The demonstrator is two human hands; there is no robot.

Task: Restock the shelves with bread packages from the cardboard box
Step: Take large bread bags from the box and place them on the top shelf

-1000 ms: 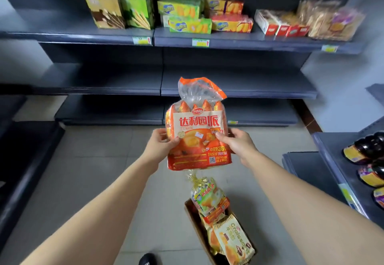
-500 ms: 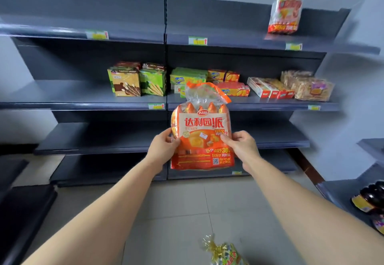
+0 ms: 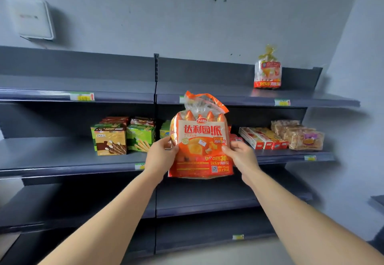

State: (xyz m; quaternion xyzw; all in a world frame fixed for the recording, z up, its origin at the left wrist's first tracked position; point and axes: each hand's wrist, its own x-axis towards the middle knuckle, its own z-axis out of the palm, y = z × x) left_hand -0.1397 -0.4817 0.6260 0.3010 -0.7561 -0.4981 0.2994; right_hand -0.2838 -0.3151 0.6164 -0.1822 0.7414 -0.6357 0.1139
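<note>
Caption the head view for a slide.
Both hands, left and right, hold an orange bread package before the shelves; another package stands on top.

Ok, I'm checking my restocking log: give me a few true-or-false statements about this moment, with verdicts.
1. Both hands, left hand and right hand, hold the orange bag. True.
2. The top shelf holds no bread. False: one bread bag stands at its right.
3. The held bag is upside down. False: it is upright, sealed end up.
4. Boxes sit on the second shelf, left of the held bag. True.
</note>
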